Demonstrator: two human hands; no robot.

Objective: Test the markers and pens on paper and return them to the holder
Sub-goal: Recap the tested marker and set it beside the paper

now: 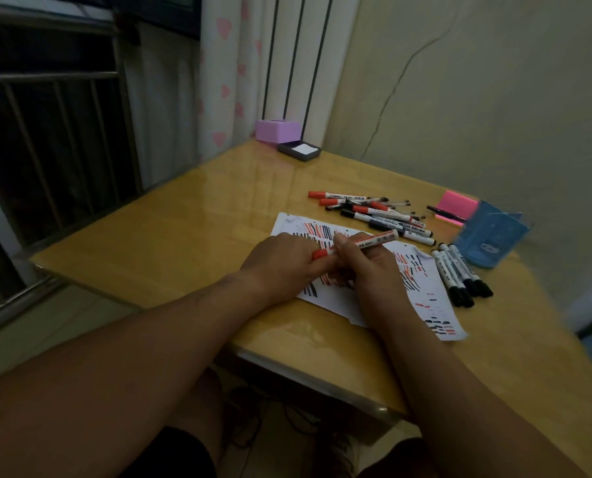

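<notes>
Red marker (377, 240) | left grip (281, 258), right grip (368, 269) both clasp it | glossy table (184, 236) | curtain (218, 81)

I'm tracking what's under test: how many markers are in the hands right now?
1: the red-capped marker, held over the paper, left hand on its cap end, right hand round its barrel. The hands may hide another.

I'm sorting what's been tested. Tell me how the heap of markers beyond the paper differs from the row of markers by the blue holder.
The heap mixes red and black caps; the row is all black-capped. The heap lies crisscrossed; the row lies side by side. The heap sits past the paper's far edge, the row at its right edge. Both lie on the table, outside the holder.
</notes>
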